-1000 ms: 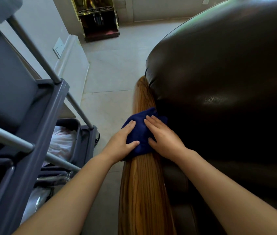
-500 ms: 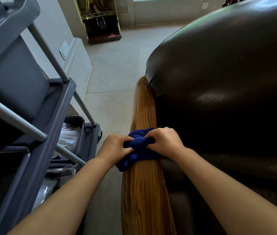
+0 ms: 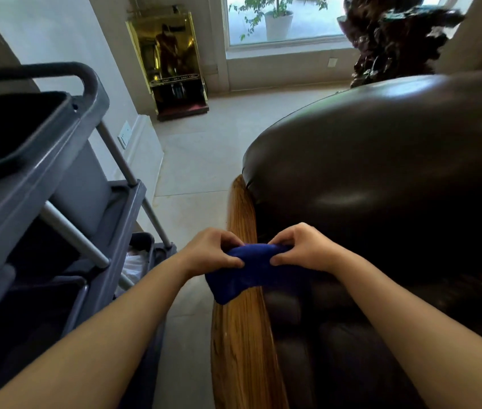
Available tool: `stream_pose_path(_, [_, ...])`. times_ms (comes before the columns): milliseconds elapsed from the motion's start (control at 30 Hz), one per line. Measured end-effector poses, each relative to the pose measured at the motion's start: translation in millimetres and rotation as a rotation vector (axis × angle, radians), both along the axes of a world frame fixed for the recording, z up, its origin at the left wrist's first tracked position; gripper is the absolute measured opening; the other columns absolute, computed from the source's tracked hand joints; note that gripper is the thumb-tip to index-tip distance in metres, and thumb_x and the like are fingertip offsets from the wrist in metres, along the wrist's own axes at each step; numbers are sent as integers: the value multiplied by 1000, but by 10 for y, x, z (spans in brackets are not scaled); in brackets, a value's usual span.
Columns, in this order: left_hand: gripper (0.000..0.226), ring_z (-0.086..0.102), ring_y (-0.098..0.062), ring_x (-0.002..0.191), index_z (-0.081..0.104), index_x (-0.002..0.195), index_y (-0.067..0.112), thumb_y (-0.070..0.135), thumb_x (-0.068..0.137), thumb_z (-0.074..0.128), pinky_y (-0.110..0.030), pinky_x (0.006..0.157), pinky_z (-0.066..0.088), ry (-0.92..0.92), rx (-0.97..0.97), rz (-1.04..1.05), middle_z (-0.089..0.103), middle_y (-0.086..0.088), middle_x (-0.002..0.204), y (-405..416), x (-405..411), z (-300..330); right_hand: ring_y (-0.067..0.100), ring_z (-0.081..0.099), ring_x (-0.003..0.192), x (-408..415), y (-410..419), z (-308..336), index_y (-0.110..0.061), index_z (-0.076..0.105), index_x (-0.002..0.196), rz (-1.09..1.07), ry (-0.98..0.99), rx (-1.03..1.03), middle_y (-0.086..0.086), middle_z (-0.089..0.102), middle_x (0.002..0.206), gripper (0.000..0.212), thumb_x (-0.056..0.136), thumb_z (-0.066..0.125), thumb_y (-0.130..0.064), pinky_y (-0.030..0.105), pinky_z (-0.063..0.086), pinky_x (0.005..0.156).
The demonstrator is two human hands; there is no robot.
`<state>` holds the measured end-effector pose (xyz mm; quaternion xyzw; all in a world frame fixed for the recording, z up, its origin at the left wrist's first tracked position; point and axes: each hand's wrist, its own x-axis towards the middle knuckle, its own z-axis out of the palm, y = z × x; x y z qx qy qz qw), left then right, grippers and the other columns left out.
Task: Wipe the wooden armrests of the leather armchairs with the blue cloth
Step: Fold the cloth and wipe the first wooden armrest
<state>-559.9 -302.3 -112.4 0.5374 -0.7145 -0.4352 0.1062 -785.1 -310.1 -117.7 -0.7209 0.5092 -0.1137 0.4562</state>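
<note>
A long wooden armrest (image 3: 242, 343) runs away from me along the left side of a dark brown leather armchair (image 3: 381, 178). The blue cloth (image 3: 251, 271) is bunched above the armrest's middle, its lower corner hanging over the wood. My left hand (image 3: 213, 250) pinches the cloth's left end and my right hand (image 3: 301, 247) pinches its right end. Both hands hold the cloth lifted a little off the armrest.
A grey cleaning cart (image 3: 42, 202) with metal posts stands close on the left, a narrow strip of tiled floor (image 3: 201, 160) between it and the chair. A gold cabinet (image 3: 172, 60) stands against the far wall. A window (image 3: 287, 19) and a dark carved sculpture (image 3: 393, 39) lie beyond the chair.
My hands went from pressing flat on the cloth to gripping it and drew it back toward me along the armrest, then lifted it bunched between them. My view tilted up toward the room.
</note>
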Motion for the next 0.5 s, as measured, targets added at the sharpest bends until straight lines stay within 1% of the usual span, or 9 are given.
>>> stream_pose_path(67, [25, 64, -9, 87, 65, 96, 28, 19, 74, 72, -18, 70, 49, 4, -4, -45, 68, 10, 89, 76, -136, 393, 7, 67, 83, -148, 136, 388, -25, 70, 99, -21, 10, -29, -4, 72, 90, 26, 73, 74, -20, 25, 56, 76])
stream_pose_path(167, [24, 65, -11, 84, 66, 95, 29, 17, 74, 71, -20, 69, 50, 11, -20, -99, 68, 9, 88, 205, -374, 967, 3, 67, 79, -399, 374, 942, -27, 72, 93, -73, 32, -104, -8, 72, 85, 25, 70, 76, -21, 26, 55, 77])
stream_pose_path(300, [24, 67, -9, 82, 67, 97, 26, 12, 78, 68, -17, 64, 53, 3, -44, -230, 70, 6, 90, 473, -846, 1729, 4, 67, 78, -881, 842, 1687, -27, 73, 89, -147, 56, -173, -8, 73, 82, 23, 68, 77, -19, 30, 55, 80])
stream_pose_path(400, [26, 67, -9, 86, 66, 101, 26, 11, 79, 67, -18, 68, 55, -23, -66, -314, 70, 4, 95, 657, -1285, 2202, 5, 68, 79, -1315, 1181, 2141, -29, 73, 88, -180, 67, -207, -8, 74, 83, 22, 69, 76, -19, 31, 56, 80])
stream_pose_path(500, [31, 67, -7, 88, 66, 106, 24, 9, 79, 66, -19, 73, 55, -31, -102, -380, 70, 4, 97, 957, -1876, 2616, 2, 67, 81, -1883, 1611, 2518, -29, 72, 93, -229, 82, -260, -10, 73, 86, 25, 70, 75, -20, 27, 55, 80])
